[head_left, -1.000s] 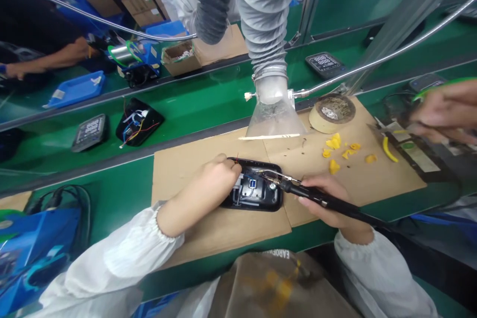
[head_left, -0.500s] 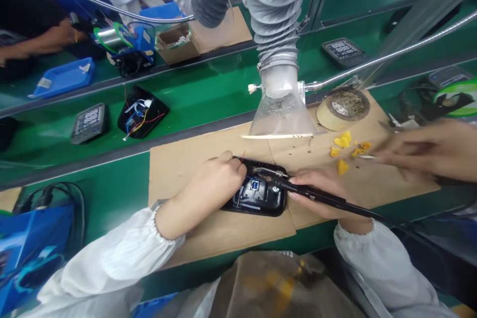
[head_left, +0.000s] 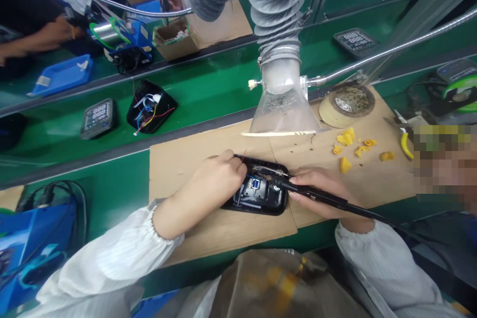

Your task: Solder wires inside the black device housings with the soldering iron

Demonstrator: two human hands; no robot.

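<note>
On the cardboard in front of me lies a black plastic housing (head_left: 265, 204), open side up, with a small blue square part and wiring inside. My left hand (head_left: 225, 174) is closed in a pinch over its upper left part. A thin red wire (head_left: 244, 155) sticks up from those fingertips, which hide what else they touch. My right hand (head_left: 318, 186) grips a soldering iron (head_left: 316, 195) with a black handle. The metal tip reaches left over the inside of the housing; whether it touches anything I cannot tell.
A fume extraction hood (head_left: 283, 112) hangs just beyond the housing. Yellow scraps (head_left: 346, 136) and a round tub (head_left: 346, 104) lie to the right. On the green belt are a display unit (head_left: 97, 118) and an open black shell (head_left: 152, 107) with wires. Another person's blurred-out hand (head_left: 443, 171) is far right.
The other person's hand at the right has drawn back from the yellow scraps. Another hand now shows by the far box. The belt's units shifted right. My hands have barely moved.
</note>
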